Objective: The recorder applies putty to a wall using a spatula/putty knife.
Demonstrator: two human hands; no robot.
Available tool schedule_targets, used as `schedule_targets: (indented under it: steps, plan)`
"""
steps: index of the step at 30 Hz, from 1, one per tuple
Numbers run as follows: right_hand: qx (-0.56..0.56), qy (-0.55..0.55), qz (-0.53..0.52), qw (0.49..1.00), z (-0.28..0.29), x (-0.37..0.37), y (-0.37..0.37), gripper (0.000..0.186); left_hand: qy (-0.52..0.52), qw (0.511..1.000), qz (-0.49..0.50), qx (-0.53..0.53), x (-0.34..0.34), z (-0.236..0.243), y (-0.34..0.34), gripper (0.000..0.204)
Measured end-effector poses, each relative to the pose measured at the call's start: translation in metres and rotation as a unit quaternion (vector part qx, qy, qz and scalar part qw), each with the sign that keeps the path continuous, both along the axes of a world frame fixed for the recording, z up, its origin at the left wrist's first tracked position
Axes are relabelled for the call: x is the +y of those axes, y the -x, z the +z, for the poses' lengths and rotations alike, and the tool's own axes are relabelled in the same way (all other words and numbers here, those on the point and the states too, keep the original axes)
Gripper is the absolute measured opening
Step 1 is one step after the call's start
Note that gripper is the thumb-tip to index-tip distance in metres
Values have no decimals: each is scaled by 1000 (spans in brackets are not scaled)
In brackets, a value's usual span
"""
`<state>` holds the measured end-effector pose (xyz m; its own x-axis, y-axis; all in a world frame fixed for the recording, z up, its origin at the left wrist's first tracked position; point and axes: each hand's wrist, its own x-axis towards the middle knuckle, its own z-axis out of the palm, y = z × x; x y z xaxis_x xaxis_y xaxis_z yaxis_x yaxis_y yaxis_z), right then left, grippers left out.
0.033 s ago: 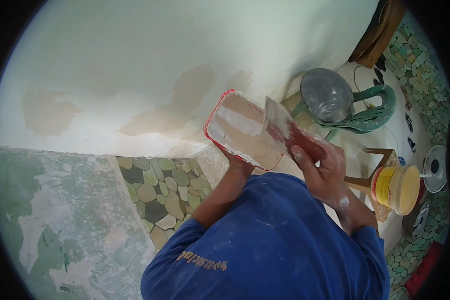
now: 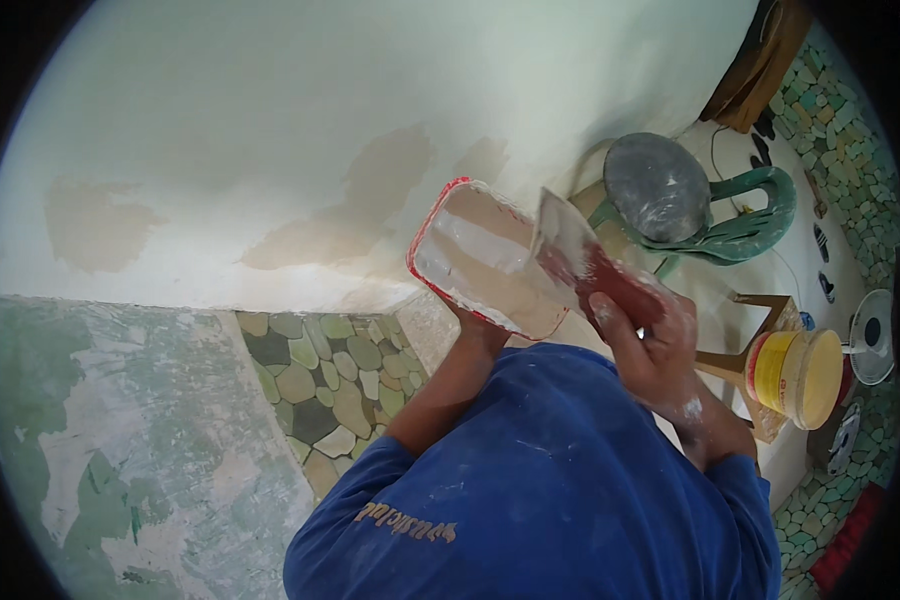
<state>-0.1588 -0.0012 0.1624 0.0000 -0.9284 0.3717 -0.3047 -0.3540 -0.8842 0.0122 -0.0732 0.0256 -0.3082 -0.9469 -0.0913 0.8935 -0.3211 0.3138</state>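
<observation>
My left hand [image 2: 480,328] supports a rectangular, red-rimmed tub [image 2: 440,212] from below; its fingers are mostly hidden beneath it. Smeared whitish and beige filler [image 2: 482,240] coats the inside of the tub. In my right hand [image 2: 660,345] is a wide putty knife [image 2: 615,283] with a dark red handle, my fingers closed round it. Its filler-smeared blade slants up beside the tub's right edge; whether they touch I cannot tell. White residue marks my right hand and wrist.
Ahead stands a white wall [image 2: 270,100] with beige patches [image 2: 390,170]. At right are a green plastic chair [image 2: 755,225] bearing a grey round object [image 2: 657,188], a yellow bucket [image 2: 795,378] on a wooden stand [image 2: 725,368], and a fan [image 2: 872,335]. Stone mosaic [image 2: 320,385] lies at lower left.
The putty knife and my right hand have shifted very slightly to the right. The tub stays in my left hand, almost unmoved.
</observation>
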Motion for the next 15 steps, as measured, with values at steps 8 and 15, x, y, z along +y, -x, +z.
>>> schedule_targets:
  steps: [8, 15]
  plan:
    - [-106, -132, 28, 985, 4, 16, -14, 20, -9, 941, 20, -337, 10, 34, 2, 75]
    - [-348, -253, 1, 903, -3, 22, -29, 21, -28, 950, 12, -312, 11, 28, -7, 76]
